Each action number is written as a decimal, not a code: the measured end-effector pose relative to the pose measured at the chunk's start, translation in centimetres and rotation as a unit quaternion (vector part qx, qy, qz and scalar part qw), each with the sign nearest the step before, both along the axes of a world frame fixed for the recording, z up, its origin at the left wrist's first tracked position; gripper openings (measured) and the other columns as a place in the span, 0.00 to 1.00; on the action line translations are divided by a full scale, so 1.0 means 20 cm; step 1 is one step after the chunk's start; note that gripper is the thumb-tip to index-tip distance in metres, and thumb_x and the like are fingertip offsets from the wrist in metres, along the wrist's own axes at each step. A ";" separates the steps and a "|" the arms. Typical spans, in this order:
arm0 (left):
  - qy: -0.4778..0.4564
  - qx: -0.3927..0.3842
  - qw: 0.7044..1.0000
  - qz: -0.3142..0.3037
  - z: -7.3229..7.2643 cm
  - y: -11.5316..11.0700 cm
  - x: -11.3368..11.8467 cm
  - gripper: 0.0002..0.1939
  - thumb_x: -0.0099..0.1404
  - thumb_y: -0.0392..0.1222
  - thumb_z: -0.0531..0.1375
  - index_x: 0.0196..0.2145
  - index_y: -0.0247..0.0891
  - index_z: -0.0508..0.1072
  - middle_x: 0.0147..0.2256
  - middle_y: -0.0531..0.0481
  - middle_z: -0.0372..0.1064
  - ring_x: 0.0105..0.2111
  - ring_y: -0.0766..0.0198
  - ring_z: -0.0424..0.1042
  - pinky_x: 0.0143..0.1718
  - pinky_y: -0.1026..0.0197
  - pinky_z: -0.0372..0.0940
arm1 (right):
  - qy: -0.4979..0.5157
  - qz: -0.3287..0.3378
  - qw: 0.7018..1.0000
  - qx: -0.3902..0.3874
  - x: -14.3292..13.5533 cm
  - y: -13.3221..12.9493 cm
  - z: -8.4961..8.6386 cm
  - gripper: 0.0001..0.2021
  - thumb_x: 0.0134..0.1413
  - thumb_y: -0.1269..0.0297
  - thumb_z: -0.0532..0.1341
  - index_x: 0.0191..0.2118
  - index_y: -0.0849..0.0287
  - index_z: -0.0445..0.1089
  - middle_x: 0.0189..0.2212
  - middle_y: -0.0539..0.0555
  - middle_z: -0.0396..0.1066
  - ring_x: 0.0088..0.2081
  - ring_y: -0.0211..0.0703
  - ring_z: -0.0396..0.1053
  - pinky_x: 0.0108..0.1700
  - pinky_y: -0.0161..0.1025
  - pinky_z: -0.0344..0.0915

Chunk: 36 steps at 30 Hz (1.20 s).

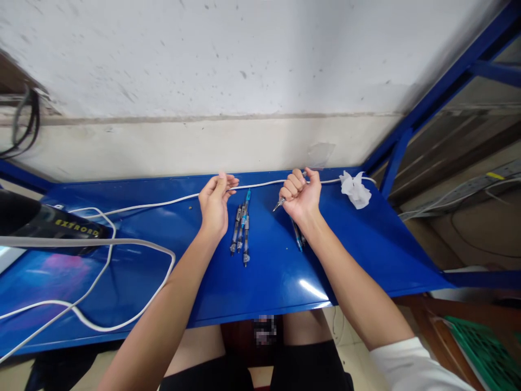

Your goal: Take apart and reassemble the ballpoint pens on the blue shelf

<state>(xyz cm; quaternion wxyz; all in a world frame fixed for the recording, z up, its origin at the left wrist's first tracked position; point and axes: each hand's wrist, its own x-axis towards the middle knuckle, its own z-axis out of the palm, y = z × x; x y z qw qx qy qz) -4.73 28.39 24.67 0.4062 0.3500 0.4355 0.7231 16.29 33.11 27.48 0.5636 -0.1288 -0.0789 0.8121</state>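
- Left side: we note a dark cylinder (pixel 67 225) with yellow lettering lying beside loops of white cable (pixel 154 205). Risk: the left forearm, close over the near loop, could snag it and tug the cylinder.
- Left hand (pixel 215 205): fingers loosely bent, grip released, nothing seen in it.
- Middle: we log a loose group of pens (pixel 246 233) on the blue table (pixel 264 293), just right of that hand. Some overlap; a brush of the fingers could set them rolling, we judge.
- Right hand (pixel 300 195): clenched around a pen (pixel 279 204), tip out to the left. A slack fist could let it slip; the exposed tip could mark skin or table.
- Below the right wrist: further pens (pixel 298 238), partly hidden, count unclear. A lowered wrist could knock them.
- Far right: crumpled paper (pixel 355 190) by the cable; a pull there might shift it.
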 end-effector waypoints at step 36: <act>0.572 -0.068 0.816 -0.054 -0.11 0.00 -0.06 0.07 0.71 0.47 0.65 0.43 0.45 0.72 0.37 0.49 0.77 0.42 0.52 0.75 0.43 0.53 0.65 | -0.809 -0.182 0.425 0.363 0.61 -0.59 -0.25 0.24 0.80 0.48 0.53 0.66 0.55 0.75 0.61 0.66 0.78 0.63 0.62 0.74 0.66 0.61 0.69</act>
